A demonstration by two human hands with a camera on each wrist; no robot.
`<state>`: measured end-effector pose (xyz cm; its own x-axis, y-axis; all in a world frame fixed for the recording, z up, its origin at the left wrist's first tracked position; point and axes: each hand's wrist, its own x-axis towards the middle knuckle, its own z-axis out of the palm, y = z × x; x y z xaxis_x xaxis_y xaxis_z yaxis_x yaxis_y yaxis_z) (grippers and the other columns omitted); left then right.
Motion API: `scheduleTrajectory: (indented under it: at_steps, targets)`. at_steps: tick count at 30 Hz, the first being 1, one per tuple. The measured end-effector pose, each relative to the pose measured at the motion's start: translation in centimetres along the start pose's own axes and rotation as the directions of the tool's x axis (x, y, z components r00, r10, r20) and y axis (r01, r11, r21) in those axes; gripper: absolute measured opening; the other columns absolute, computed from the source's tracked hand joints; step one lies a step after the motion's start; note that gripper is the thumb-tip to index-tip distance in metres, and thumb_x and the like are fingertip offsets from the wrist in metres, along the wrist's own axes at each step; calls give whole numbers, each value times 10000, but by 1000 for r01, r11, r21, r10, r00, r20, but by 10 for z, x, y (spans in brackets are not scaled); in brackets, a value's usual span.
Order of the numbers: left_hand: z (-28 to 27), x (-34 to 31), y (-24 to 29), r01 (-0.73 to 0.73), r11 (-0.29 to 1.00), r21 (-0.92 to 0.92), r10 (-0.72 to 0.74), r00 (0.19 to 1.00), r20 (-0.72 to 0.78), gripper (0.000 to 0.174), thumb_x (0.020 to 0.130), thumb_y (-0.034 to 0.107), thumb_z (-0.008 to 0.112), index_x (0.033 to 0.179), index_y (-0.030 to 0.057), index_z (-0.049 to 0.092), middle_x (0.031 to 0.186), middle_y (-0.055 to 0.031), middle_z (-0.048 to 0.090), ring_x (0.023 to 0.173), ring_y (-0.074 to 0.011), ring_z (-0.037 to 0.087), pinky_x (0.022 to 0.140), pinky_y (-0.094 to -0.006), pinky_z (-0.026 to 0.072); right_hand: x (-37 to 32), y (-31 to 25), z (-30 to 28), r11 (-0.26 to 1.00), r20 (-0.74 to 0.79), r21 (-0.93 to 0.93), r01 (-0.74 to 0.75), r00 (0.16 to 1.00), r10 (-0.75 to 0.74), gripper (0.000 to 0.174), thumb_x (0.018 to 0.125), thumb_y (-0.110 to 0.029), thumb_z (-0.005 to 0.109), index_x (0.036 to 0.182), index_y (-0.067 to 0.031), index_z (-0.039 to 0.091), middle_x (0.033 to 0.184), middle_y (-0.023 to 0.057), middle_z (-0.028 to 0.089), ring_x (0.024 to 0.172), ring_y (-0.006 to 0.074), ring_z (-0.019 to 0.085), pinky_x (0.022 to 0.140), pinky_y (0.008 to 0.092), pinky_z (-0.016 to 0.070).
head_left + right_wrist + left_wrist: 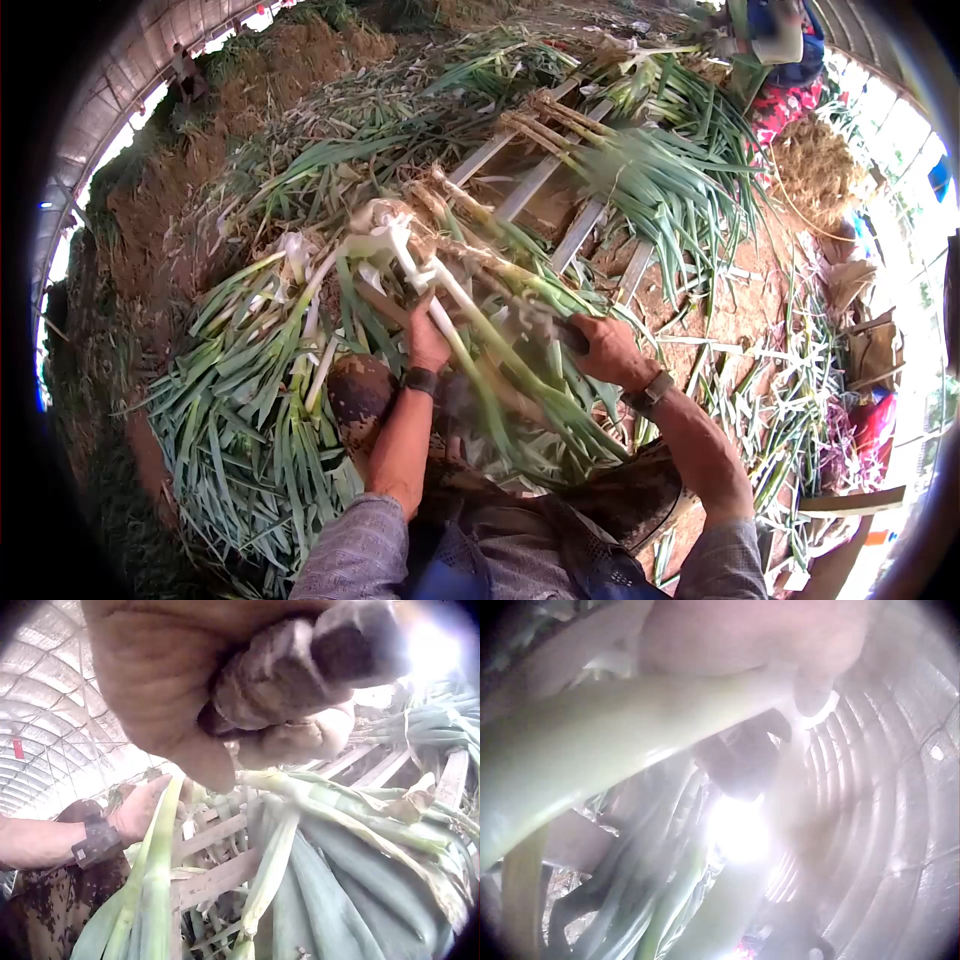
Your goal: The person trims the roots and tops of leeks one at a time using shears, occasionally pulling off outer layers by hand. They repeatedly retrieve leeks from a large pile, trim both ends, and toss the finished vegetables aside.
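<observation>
My left hand (428,340) grips pale leek stems (476,322) in the head view, their root ends pointing away and green leaves trailing toward my lap. A thick pale leek stem (630,731) crosses the left wrist view just under the hand. To the right, my right hand (610,352) holds a tool by its dark handle (572,335). The handle (285,671) looks worn and lumpy in the right wrist view, with fingers wrapped round it. Motion blur hides the tool's working end, near the leek stems.
Leafy leeks (250,400) lie piled at the left. More leeks (680,165) rest across wooden slats (540,185) ahead. Loose leaves and bare soil (740,310) cover the right side. Another person (785,45) is at the upper right, under a curved tunnel roof.
</observation>
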<state>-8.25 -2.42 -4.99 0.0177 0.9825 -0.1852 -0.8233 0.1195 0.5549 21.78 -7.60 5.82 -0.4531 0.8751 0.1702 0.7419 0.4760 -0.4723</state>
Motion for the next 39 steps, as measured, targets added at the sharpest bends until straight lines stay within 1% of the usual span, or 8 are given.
scheduleTrajectory:
  at_steps: [3,7,9,13,17,21,30,39]
  targets:
    - [-27,16,1,5,996,-84,-5,1000,-3,326,927,349,591,1098,72,577,952,-91,649,900,-242,632,768,-427,535,2,-1,-4,991,89,75,115,989,-121,196,869,-130,587,1038,-173,678,747,87,671,633,255,646,559,381,534]
    - [-27,11,-2,13,998,-67,-7,996,89,328,935,334,571,1142,80,561,941,-63,616,867,-230,600,746,-434,524,7,2,3,998,97,-38,-53,994,56,197,861,-147,603,1037,-185,686,765,83,678,661,257,650,609,391,535]
    - [-25,8,-4,11,1000,-9,-11,1000,22,352,948,334,542,1191,80,539,957,-58,603,855,-228,589,739,-439,522,14,-10,-5,999,97,42,-5,995,1,175,804,-173,661,949,-77,642,737,157,642,689,371,629,608,458,489]
    - [-20,0,0,104,995,11,-104,979,173,383,939,347,546,1227,96,520,958,-54,596,836,-231,585,715,-409,507,35,10,19,995,208,-96,-24,977,43,178,816,-212,648,943,-88,659,720,164,638,694,383,625,602,467,484]
    - [5,-22,-22,60,968,243,-47,997,-58,338,921,380,567,1145,128,557,820,-52,564,719,-228,556,647,-368,481,56,-2,15,1000,57,15,7,998,-8,223,810,-250,659,931,-62,661,725,174,641,667,345,633,601,443,483]
    - [17,-35,-17,202,975,92,-199,979,-35,278,927,366,568,1079,133,566,794,-61,568,679,-234,548,623,-360,473,80,24,14,914,-139,276,-296,929,342,319,800,-311,685,895,-8,654,734,193,645,661,287,640,608,408,484]
    - [-16,-11,1,23,992,-123,-55,962,-266,303,936,390,577,1055,112,588,772,-19,589,627,-164,546,533,-306,442,22,-3,10,985,75,41,166,983,-169,241,784,-187,687,956,-50,588,776,153,627,717,370,615,613,456,475]
    - [-4,-15,1,96,989,-113,-83,989,121,366,1006,458,425,951,106,510,717,1,466,578,-143,454,458,-309,390,28,-15,22,990,40,35,136,990,-138,327,816,-292,701,984,-49,561,790,160,627,759,382,614,639,468,479]
